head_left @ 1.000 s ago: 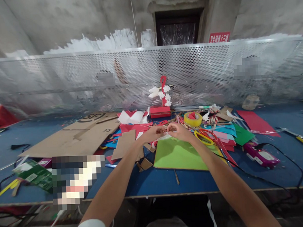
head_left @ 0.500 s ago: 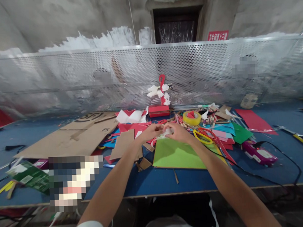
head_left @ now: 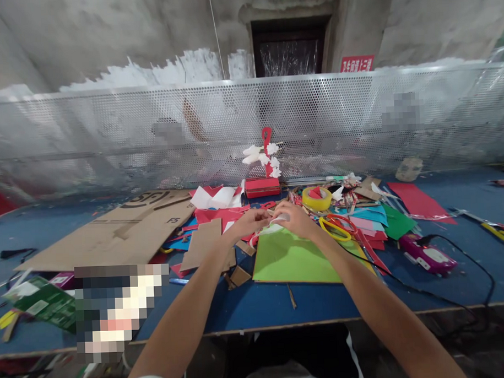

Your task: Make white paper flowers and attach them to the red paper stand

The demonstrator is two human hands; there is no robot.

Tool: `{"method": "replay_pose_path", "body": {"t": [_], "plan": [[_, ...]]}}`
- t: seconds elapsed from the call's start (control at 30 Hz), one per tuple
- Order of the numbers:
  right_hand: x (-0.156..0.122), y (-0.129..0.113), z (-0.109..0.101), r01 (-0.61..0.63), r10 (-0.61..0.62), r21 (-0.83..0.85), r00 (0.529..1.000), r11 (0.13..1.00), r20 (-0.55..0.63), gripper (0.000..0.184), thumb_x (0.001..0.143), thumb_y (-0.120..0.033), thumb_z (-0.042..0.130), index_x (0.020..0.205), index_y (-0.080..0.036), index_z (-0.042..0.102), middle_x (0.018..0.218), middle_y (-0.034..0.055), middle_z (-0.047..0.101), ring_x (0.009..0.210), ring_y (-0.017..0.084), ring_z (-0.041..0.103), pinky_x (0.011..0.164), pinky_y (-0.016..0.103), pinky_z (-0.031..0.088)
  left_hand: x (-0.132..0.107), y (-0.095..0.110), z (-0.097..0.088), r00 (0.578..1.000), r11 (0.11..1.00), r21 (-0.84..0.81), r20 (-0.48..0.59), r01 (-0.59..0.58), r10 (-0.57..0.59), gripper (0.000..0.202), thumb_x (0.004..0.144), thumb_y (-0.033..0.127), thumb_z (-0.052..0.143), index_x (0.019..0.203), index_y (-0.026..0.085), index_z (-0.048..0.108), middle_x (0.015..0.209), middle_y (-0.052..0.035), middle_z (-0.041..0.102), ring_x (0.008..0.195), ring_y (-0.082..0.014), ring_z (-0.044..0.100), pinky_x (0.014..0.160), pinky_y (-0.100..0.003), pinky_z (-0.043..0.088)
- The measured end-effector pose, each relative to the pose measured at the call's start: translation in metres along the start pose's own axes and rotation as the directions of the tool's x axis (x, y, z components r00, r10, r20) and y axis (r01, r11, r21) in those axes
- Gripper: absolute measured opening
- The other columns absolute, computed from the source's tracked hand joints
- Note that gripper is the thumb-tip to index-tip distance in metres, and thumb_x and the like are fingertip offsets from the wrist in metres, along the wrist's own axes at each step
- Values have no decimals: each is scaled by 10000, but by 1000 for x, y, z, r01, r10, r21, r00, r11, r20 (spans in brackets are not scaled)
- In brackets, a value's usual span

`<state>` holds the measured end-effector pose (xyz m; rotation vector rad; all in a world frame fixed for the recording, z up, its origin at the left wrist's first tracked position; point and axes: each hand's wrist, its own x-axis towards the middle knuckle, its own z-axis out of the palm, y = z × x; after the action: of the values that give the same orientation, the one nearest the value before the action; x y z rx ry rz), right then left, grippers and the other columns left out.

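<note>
My left hand (head_left: 250, 222) and my right hand (head_left: 294, 219) meet over the far edge of a green paper sheet (head_left: 293, 257). Both pinch a small white paper piece (head_left: 275, 224) between their fingertips. The fingers of each hand are closed on it. Just behind stands a red paper model with white flowers (head_left: 265, 166) on a red base. A yellow tape roll (head_left: 317, 198) and yellow-handled scissors (head_left: 336, 228) lie to the right of my right hand.
A large cardboard sheet (head_left: 117, 229) lies at the left. Coloured paper scraps (head_left: 379, 217) pile at the right, beside a purple glue gun (head_left: 428, 255) with a black cable. A perforated metal screen (head_left: 357, 124) runs along the back of the blue table (head_left: 260, 304).
Both hands stay together on the white paper piece, with small finger shifts. The view has drifted slightly to the right.
</note>
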<state>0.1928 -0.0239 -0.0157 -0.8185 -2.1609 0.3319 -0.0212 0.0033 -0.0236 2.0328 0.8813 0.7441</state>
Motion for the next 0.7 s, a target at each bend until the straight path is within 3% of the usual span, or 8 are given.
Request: {"method": "replay_pose_path", "body": {"t": [0.2, 0.53, 0.7], "plan": [[1, -2, -3, 18, -18, 104, 1000, 994, -1, 136, 888, -269, 615, 913, -215, 737, 1012, 70, 676, 967, 204, 616, 914, 348, 432, 0, -4, -1, 1000, 999, -45, 17, -23, 24, 240, 795, 362, 637, 832, 126, 617, 709, 4, 553, 623, -98, 464, 578, -217, 352], [0, -4, -8, -109, 115, 164, 993, 980, -27, 170, 826, -291, 656, 960, -209, 722, 977, 50, 716, 874, 200, 635, 788, 307, 455, -2, 7, 2, 999, 993, -114, 51, -7, 13, 230, 745, 338, 678, 816, 128, 615, 737, 6, 568, 618, -87, 456, 579, -212, 346], [0, -1, -6, -173, 185, 354, 983, 919, -1, 221, 801, -354, 666, 934, -177, 676, 878, 48, 697, 760, 172, 625, 689, 275, 474, -3, 11, 3, 1000, 996, -91, 14, -6, 7, 282, 737, 385, 700, 779, 126, 598, 746, -8, 569, 657, -100, 475, 593, -214, 365]]}}
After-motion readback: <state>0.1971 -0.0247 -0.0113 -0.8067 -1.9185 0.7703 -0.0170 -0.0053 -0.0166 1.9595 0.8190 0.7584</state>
